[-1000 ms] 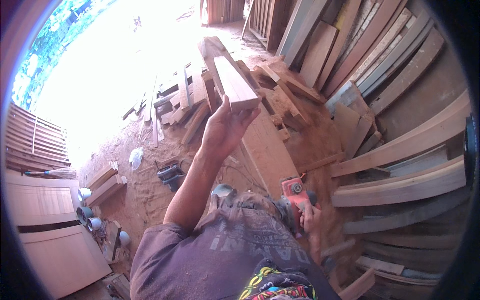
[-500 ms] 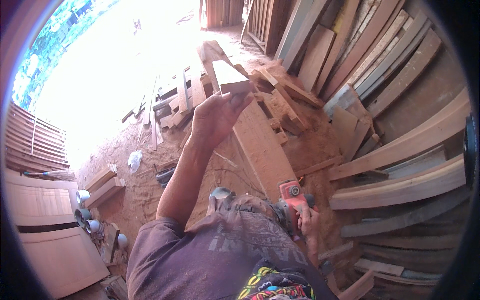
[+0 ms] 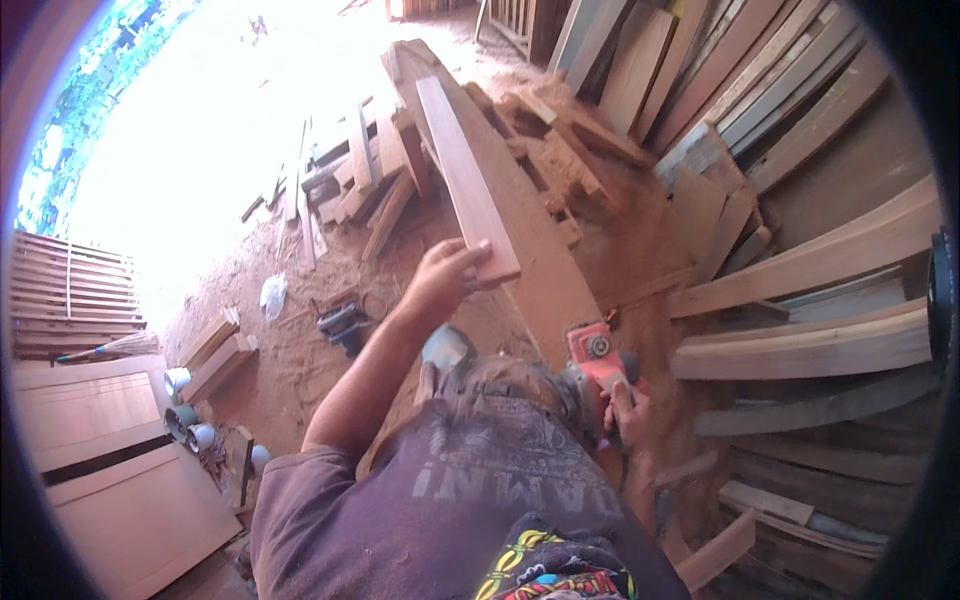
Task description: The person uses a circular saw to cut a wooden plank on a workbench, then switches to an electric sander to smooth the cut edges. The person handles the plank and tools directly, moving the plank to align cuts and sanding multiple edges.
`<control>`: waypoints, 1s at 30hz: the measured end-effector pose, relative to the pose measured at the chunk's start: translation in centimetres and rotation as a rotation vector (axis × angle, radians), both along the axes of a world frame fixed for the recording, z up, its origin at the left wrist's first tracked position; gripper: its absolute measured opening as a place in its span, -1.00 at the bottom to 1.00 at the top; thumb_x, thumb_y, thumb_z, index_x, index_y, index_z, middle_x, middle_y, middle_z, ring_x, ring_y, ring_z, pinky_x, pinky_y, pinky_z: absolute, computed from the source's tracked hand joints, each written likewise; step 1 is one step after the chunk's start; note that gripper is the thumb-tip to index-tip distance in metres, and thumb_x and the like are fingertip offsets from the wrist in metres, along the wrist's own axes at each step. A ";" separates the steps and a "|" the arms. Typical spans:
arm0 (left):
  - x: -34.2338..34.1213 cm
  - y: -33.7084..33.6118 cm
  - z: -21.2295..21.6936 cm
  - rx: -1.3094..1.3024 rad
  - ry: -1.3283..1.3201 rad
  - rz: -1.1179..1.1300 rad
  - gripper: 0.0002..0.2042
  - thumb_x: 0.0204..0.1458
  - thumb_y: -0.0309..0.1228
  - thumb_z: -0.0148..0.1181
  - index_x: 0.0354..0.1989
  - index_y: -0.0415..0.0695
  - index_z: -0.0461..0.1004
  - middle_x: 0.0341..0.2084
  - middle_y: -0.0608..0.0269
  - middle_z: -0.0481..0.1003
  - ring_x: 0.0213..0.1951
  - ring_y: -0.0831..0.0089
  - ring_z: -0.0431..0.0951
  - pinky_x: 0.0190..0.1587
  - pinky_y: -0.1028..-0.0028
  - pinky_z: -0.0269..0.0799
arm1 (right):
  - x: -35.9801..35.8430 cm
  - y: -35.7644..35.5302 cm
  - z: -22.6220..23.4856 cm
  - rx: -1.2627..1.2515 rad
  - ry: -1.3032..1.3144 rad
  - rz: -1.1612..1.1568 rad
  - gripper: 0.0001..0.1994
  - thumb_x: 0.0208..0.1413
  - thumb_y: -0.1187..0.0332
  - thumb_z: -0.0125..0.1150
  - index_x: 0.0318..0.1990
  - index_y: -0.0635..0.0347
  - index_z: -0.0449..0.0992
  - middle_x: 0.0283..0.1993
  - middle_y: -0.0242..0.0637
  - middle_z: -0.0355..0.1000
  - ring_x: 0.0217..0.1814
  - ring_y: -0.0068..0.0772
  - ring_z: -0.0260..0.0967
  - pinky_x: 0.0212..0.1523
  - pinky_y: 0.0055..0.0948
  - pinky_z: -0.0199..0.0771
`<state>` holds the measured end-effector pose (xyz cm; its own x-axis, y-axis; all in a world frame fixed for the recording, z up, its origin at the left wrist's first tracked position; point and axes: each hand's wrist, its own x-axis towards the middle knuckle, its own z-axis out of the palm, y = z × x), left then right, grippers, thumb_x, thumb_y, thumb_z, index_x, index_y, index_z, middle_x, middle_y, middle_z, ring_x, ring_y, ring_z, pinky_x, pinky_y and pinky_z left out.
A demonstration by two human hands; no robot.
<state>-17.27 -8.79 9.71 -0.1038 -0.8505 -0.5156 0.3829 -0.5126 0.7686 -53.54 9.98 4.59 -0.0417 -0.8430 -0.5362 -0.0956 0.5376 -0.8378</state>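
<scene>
The plank (image 3: 462,165) is a long, narrow reddish board, and its long axis runs away from the person, from the near end by the left hand (image 3: 445,280) up toward the sunlit yard. It lies over a wider slab (image 3: 545,270) that slopes the same way; whether it rests on the slab or is lifted just clear of it I cannot tell. The left hand is at the plank's near end, fingers (image 3: 470,252) curled over the left edge and corner, closed on the wood. So the plank stretches straight ahead from that grip, and the left hand is by far the nearer one.

The right hand (image 3: 628,412) is low and to the right, well apart from the plank, fingers wrapped round the handle of a red power tool (image 3: 597,355) that sits at the slab's near end.

Offcuts (image 3: 350,185) lie scattered over the sawdust floor (image 3: 290,350) to the left. Curved boards (image 3: 810,345) lean stacked on the right, and flat panels (image 3: 110,470) lie at lower left.
</scene>
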 end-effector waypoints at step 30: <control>24.4 15.9 -24.7 0.585 -0.671 0.095 -0.63 0.26 -0.12 0.36 -0.02 -0.19 0.59 -0.32 0.23 0.65 -0.34 0.47 0.66 -0.36 0.41 0.59 | 17.3 -20.0 3.6 -0.026 0.242 0.271 -0.58 0.39 0.07 0.18 -0.24 0.32 0.68 -0.51 -0.28 0.51 -0.45 -0.51 0.46 -0.38 -0.31 0.45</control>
<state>7.15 7.13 -15.03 0.4335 -0.4218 -0.7964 0.0075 -0.8820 0.4712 -36.26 -10.05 8.14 0.0623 -0.8541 -0.5164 -0.4286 0.4444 -0.7867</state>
